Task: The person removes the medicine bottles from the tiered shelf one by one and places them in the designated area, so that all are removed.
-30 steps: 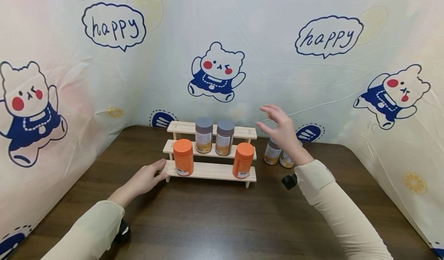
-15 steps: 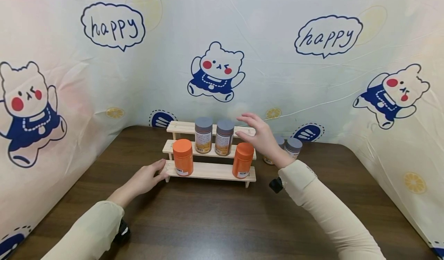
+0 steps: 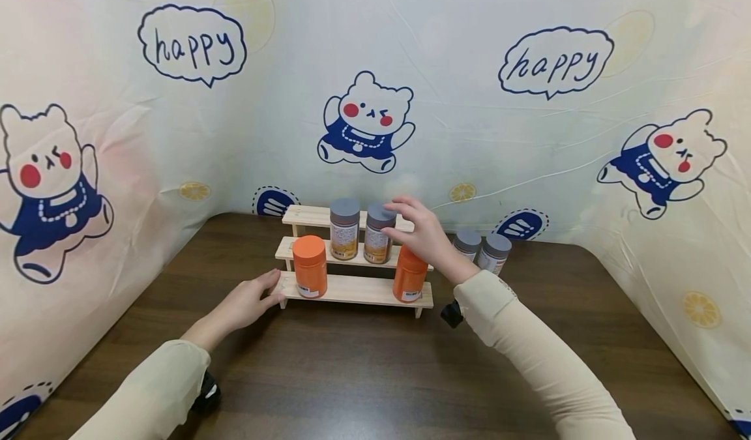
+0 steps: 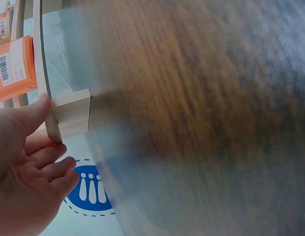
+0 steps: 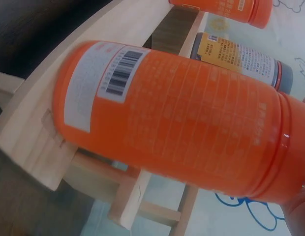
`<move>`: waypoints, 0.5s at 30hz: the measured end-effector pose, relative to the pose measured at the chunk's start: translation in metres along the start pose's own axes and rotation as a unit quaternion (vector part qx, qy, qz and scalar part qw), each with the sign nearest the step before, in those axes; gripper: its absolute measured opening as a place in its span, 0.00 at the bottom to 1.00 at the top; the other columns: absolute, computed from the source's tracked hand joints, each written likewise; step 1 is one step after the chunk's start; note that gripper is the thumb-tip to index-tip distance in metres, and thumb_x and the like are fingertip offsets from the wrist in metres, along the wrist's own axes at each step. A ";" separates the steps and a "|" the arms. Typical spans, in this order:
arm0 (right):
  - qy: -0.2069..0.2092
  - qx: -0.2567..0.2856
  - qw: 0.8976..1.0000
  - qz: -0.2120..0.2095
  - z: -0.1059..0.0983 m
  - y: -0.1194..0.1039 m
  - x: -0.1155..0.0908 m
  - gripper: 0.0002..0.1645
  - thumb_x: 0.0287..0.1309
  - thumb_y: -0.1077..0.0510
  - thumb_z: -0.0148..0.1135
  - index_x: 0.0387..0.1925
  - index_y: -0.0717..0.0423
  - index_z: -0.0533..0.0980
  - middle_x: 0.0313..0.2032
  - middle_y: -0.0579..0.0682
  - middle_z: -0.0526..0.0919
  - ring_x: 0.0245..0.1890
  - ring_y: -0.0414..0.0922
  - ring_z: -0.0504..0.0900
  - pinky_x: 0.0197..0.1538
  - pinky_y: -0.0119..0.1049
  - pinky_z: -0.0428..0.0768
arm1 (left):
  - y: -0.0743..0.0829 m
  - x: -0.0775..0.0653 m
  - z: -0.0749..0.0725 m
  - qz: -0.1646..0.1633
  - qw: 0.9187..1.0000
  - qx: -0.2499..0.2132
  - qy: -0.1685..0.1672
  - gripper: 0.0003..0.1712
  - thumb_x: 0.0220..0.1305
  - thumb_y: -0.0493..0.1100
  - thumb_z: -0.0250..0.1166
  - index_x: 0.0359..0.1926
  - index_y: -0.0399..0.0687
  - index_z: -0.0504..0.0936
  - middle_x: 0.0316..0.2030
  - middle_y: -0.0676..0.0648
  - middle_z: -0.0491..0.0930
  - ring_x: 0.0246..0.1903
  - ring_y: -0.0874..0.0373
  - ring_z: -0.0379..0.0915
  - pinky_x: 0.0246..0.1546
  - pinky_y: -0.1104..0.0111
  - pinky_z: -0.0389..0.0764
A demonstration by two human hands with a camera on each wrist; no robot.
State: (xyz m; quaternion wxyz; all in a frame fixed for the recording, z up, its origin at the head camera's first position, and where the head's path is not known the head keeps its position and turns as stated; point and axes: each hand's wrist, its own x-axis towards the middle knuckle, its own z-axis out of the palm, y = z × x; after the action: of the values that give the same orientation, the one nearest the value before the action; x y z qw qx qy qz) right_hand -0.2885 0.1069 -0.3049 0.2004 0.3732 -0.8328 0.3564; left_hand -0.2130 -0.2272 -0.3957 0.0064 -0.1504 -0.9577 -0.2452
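My left hand (image 3: 249, 304) pinches the left end of the lowest board of a three-tier wooden rack (image 3: 360, 288). In the left wrist view, the thumb (image 4: 34, 112) lies on one face of the board, fingers on the other side. My right hand (image 3: 425, 234) reaches over the right orange jar (image 3: 409, 283), thumb and fingers spread at the right side of a grey-lidded jar (image 3: 376, 244) on the middle tier. Another grey-lidded jar (image 3: 344, 238) stands left of it. A second orange jar (image 3: 309, 274) stands at the left of the lowest tier. The right wrist view is mostly filled by the right orange jar.
Two more grey-lidded jars, one nearer the rack (image 3: 467, 241) and one farther right (image 3: 495, 251), stand on the dark wooden table (image 3: 352, 375), partly behind the right forearm. A printed cloth (image 3: 469, 133) hangs behind and at both sides.
My right hand has moved left from above the two jars on the table to the right grey-lidded jar on the rack. The left hand and the jars stay in place.
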 end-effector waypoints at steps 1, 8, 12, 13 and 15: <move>-0.001 0.001 1.000 0.003 0.001 0.000 0.000 0.23 0.52 0.60 0.67 0.51 0.60 0.76 0.55 0.57 0.71 0.53 0.50 0.72 0.52 0.39 0.74 | 0.000 0.000 0.000 -0.001 1.000 -0.001 0.000 0.32 0.65 0.42 0.58 0.63 0.26 0.60 0.62 0.29 0.58 0.59 0.34 0.58 0.55 0.46 0.62; -0.020 0.012 0.999 0.041 0.008 0.001 0.002 0.23 0.52 0.60 0.67 0.52 0.58 0.76 0.58 0.59 0.69 0.53 0.51 0.73 0.52 0.41 0.74 | 0.000 0.000 0.000 -0.002 1.000 0.000 0.000 0.32 0.65 0.42 0.58 0.63 0.26 0.60 0.62 0.29 0.58 0.59 0.34 0.58 0.55 0.46 0.62; -0.025 0.016 0.998 0.062 0.010 0.001 0.003 0.23 0.53 0.60 0.66 0.52 0.58 0.76 0.58 0.59 0.69 0.53 0.51 0.73 0.52 0.41 0.74 | -0.001 0.000 0.000 -0.002 1.000 0.002 0.000 0.33 0.65 0.43 0.58 0.63 0.26 0.60 0.62 0.29 0.58 0.59 0.35 0.58 0.55 0.46 0.62; -0.025 0.015 0.997 0.065 0.011 0.001 0.004 0.23 0.53 0.60 0.66 0.52 0.58 0.76 0.58 0.59 0.69 0.53 0.51 0.73 0.52 0.41 0.74 | -0.001 0.000 0.000 -0.002 1.000 0.003 0.000 0.33 0.65 0.43 0.58 0.63 0.26 0.60 0.62 0.29 0.58 0.59 0.35 0.58 0.55 0.46 0.62; -0.026 0.013 0.997 0.072 0.011 0.000 0.004 0.23 0.53 0.60 0.66 0.52 0.58 0.76 0.58 0.59 0.70 0.52 0.51 0.74 0.51 0.41 0.75 | -0.001 0.000 0.000 -0.003 1.000 0.003 -0.001 0.33 0.65 0.43 0.58 0.63 0.26 0.60 0.62 0.29 0.58 0.59 0.35 0.58 0.55 0.46 0.62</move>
State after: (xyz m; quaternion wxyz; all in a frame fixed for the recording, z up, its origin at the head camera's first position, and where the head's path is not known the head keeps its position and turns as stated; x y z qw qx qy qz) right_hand -0.2918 0.0967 -0.3100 0.1477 0.3244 -0.8578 0.3704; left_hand -0.2131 -0.2277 -0.3963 0.0050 -0.1474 -0.9588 -0.2427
